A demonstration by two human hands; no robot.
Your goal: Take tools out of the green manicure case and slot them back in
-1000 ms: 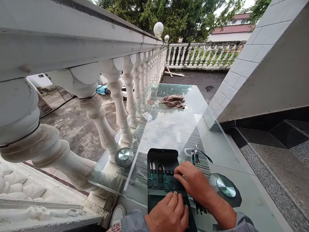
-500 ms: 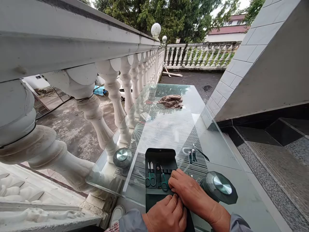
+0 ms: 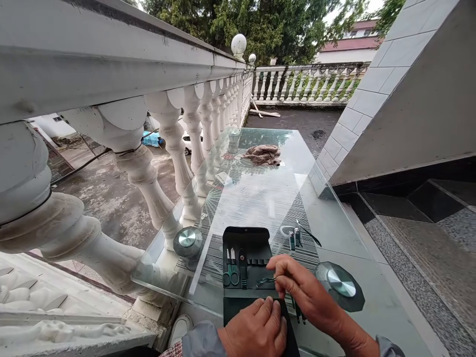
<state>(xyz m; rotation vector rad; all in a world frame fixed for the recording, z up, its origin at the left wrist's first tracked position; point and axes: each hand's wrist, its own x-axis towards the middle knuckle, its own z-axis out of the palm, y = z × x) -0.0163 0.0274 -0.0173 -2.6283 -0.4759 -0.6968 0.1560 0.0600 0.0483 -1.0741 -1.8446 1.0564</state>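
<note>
Case lies open on surface, presumably for easy access. Left hand bears on lower flap, likely steadying case; cannot tell whether fingers grip. Right hand pinches scissors between fingers, over case.

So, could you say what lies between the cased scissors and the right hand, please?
The head view shows a slim black tool, black loops and the held green tool.

Left hand on open black case, right hand holding green scissors, glass table beneath
</note>
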